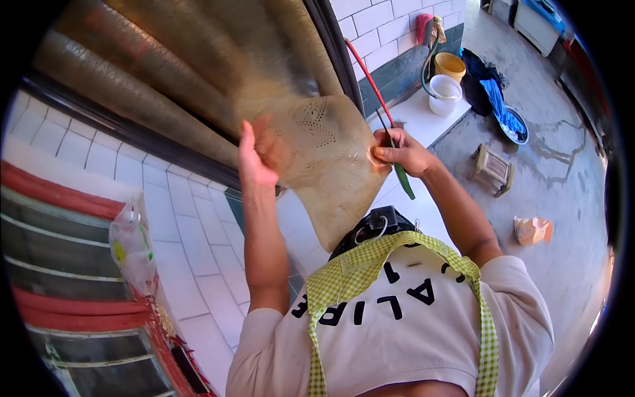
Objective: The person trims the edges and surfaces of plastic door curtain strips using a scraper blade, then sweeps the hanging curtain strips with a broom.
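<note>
A thin, translucent yellowish sheet (331, 145) with a patch of small dark dots hangs before my chest. My right hand (403, 152) pinches its right edge and also holds a knife with a green handle (403, 182), its dark blade pointing up and away. My left hand (259, 155) is behind the sheet's left side, thumb raised and fingers apart; part of it shows blurred through the sheet. Beyond the sheet hangs a brownish patterned curtain (165, 53) in a dark frame.
A red stick (370, 79) leans near the tiled wall. At upper right are a yellow bucket (450, 66), a white bucket (444, 96) and a basin with blue cloth (516, 126). A wooden stool (493, 170) and paper bag (532, 230) stand on the floor.
</note>
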`<act>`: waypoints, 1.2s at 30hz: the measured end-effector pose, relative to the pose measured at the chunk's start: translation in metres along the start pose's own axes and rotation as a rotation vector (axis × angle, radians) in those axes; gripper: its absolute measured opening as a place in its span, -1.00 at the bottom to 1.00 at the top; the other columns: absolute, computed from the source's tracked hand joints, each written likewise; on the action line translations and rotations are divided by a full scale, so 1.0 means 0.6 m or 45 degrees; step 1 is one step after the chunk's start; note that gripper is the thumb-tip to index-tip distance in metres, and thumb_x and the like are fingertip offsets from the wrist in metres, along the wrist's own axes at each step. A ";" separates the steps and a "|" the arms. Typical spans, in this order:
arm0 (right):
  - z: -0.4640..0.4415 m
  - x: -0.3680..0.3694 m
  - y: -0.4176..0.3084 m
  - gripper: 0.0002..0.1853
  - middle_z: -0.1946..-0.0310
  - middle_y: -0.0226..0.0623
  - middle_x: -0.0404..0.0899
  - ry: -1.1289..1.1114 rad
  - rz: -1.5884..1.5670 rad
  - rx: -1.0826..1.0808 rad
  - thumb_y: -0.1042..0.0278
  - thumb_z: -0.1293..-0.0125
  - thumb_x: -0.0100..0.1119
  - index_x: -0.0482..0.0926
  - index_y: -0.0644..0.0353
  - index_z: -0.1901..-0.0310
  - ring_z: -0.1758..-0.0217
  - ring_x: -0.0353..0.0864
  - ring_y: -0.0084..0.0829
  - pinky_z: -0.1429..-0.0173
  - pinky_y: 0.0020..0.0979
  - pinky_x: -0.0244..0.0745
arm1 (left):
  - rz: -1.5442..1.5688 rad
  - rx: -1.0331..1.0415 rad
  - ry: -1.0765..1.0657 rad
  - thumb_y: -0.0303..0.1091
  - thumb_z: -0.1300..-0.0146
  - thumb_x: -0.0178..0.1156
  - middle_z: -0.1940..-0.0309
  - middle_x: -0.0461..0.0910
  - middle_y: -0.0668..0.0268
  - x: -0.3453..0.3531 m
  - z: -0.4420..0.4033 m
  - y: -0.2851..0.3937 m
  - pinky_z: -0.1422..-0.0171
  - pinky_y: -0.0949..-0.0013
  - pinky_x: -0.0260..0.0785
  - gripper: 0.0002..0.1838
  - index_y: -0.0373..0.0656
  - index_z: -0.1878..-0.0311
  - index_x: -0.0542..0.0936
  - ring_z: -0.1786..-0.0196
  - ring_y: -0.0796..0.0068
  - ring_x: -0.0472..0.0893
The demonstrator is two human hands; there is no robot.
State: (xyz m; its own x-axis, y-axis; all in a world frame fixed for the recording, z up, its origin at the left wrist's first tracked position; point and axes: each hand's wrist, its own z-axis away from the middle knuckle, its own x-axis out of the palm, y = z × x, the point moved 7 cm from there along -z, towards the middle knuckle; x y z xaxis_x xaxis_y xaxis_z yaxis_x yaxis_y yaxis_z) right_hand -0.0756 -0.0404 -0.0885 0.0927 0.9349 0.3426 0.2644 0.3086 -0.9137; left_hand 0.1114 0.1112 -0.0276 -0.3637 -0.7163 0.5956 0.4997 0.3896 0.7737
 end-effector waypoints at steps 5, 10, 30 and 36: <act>0.017 0.014 0.005 -0.84 0.41 -0.34 0.63 -0.041 0.102 0.060 0.29 -0.31 0.19 0.51 0.19 0.29 0.43 0.56 -0.59 0.34 -0.58 0.41 | 0.057 0.016 -0.223 0.13 -0.38 -0.08 0.15 0.57 0.26 -0.029 0.009 0.020 0.32 0.33 0.47 -0.44 -0.21 -0.08 0.50 0.31 0.39 0.53; 0.025 0.029 -0.010 -0.86 0.44 -0.39 0.60 -0.007 -0.008 0.111 0.36 -0.28 0.22 0.54 0.24 0.24 0.38 0.60 -0.60 0.31 -0.58 0.47 | 0.217 0.027 -0.633 0.22 -0.33 -0.10 -0.03 0.47 0.24 -0.018 0.060 -0.013 0.01 0.12 0.30 -0.40 -0.04 -0.21 0.39 0.04 0.21 0.43; 0.067 -0.051 -0.081 -0.57 0.69 -0.20 0.40 0.983 0.890 -0.145 -0.10 -0.37 -0.05 0.51 0.16 0.25 0.55 0.50 -0.20 0.41 -0.27 0.34 | 0.444 -0.394 -0.923 0.47 -0.20 -0.25 -0.48 -0.13 0.20 0.168 0.108 -0.087 -0.35 -0.44 -0.14 -0.20 0.39 -0.46 -0.01 -0.47 -0.14 -0.10; 0.034 0.017 -0.155 -0.63 0.65 -0.10 0.45 0.482 1.458 -0.384 -0.03 -0.36 0.00 0.53 0.14 0.32 0.54 0.49 -0.05 0.40 -0.18 0.37 | 0.431 -0.506 -0.978 0.53 -0.12 -0.20 -0.47 -0.13 0.09 0.155 0.114 -0.095 -0.28 -0.57 -0.16 -0.12 0.39 -0.46 -0.05 -0.47 -0.23 -0.15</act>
State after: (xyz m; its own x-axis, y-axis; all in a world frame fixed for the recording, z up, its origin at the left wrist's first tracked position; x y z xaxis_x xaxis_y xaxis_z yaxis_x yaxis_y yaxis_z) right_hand -0.1190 -0.0560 -0.0045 0.6733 0.5146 -0.5309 0.0540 -0.7503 -0.6588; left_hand -0.0048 0.0619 -0.0017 -0.4996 0.0345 0.8656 0.8551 0.1794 0.4864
